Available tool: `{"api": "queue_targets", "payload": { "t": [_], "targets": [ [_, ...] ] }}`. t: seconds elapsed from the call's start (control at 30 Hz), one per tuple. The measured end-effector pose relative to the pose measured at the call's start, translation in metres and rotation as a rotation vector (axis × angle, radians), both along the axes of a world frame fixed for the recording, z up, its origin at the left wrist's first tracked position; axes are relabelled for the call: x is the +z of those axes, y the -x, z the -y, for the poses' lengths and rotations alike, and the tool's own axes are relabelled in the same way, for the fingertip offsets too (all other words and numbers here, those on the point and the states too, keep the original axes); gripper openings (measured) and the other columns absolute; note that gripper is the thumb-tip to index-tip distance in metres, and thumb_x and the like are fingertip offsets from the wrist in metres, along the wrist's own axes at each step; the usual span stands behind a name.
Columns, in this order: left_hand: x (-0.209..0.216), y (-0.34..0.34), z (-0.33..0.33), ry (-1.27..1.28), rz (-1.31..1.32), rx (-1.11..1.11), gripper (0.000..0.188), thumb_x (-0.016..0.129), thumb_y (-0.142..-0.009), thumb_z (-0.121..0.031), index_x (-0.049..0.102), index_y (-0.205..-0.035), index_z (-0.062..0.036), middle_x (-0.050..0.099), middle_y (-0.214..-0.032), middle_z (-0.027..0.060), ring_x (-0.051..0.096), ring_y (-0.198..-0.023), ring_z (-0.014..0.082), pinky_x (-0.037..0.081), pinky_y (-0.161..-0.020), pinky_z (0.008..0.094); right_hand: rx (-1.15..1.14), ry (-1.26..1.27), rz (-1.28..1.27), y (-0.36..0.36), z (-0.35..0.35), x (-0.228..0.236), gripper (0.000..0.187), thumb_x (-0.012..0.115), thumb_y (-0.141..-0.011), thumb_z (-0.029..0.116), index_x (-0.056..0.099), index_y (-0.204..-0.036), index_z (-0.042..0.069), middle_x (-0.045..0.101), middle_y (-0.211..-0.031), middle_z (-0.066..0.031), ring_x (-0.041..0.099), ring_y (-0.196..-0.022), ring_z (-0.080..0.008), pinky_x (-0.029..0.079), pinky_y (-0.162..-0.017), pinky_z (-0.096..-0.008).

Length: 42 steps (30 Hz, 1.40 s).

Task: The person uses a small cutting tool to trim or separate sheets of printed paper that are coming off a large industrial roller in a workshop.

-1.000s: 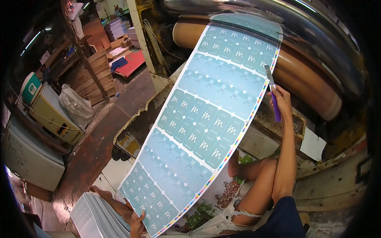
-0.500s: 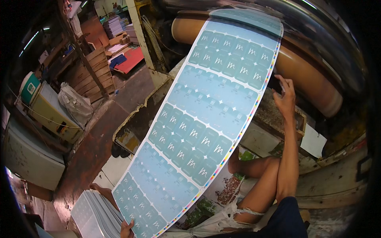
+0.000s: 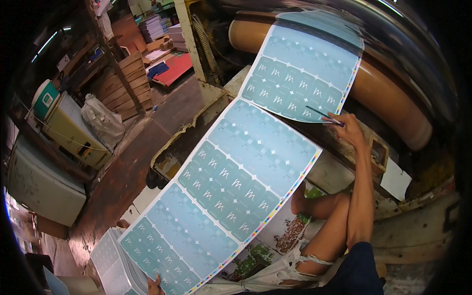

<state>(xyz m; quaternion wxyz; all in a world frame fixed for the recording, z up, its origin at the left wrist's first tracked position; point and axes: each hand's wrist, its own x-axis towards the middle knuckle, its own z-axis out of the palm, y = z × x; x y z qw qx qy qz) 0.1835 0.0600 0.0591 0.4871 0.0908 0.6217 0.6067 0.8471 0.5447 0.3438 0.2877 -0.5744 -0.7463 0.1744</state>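
My right hand (image 3: 350,130) is closed round the purple handle of a pair of scissors (image 3: 336,121). Its dark blades lie along the lower edge of a pale blue and green printed web (image 3: 300,69) that hangs from the rollers. Below it stretches a long printed sheet (image 3: 231,172) of the same pattern, slanting down to the lower left. A gap parts the two, wide at the right and narrowing to the left edge, where they seem to touch. My left hand (image 3: 155,286) grips the sheet's lower end, beside a stack of printed sheets (image 3: 110,265).
Brown rollers (image 3: 408,115) of a large machine cross the upper right. A rusty metal tray edge (image 3: 189,128) lies under the sheet. My bare legs (image 3: 327,231) are below it. At left stand a pale cabinet (image 3: 73,132), a white sack (image 3: 102,123) and a teal cooler (image 3: 45,98).
The continuous web is now cut across almost to its left edge, and the lower sheet has dropped away. My right hand has moved down and left, with the scissors now plainly visible.
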Motion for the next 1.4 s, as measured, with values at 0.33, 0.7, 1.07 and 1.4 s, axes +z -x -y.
{"api": "queue_targets", "payload": {
  "t": [0.33,0.7,1.07,1.4],
  "targets": [
    [-0.004,0.045,-0.036,0.115,-0.145,0.039,0.033,0.059,-0.09,0.0,0.051,-0.121,-0.0026,0.061,-0.108,0.0099,0.061,-0.087,0.0203,0.054,-0.078,0.035,0.006,0.138,-0.076,0.024,0.006,0.001,0.02,0.066,-0.085,0.009,0.071,-0.102,-0.001,0.071,-0.082,-0.0118,0.058,-0.05,-0.0122,0.048,-0.043,-0.0284],
    [-0.1,0.036,-0.143,0.16,-0.62,-0.043,0.039,0.062,-0.083,0.003,0.054,-0.12,0.0047,0.066,-0.105,0.0134,0.063,-0.089,0.0265,0.05,-0.082,0.0363,0.137,0.272,-0.029,0.075,0.006,0.008,0.023,0.071,-0.085,0.016,0.071,-0.09,-0.007,0.059,-0.059,-0.0071,0.056,-0.045,-0.013,0.046,-0.039,-0.0276],
    [-0.11,-0.075,-0.161,0.732,-1.081,-0.006,0.118,0.08,-0.07,-0.025,-0.006,-0.143,0.0088,0.029,-0.133,0.0428,0.041,-0.122,0.0456,0.03,-0.105,0.0508,0.437,0.586,0.025,0.104,0.008,0.003,0.025,0.072,-0.079,0.013,0.065,-0.069,-0.009,0.059,-0.052,-0.0078,0.064,-0.046,-0.0163,0.048,-0.042,-0.028],
    [0.068,-0.276,-0.329,-0.145,0.49,-0.508,0.069,0.061,-0.09,-0.045,0.041,-0.132,0.0062,0.048,-0.13,0.0234,0.046,-0.125,0.0316,0.043,-0.1,0.0433,0.651,0.779,0.359,0.131,0.016,0.022,0.022,0.071,-0.079,0.015,0.067,-0.072,-0.005,0.064,-0.056,-0.0105,0.066,-0.05,-0.0161,0.049,-0.046,-0.0275]
  ]
}}
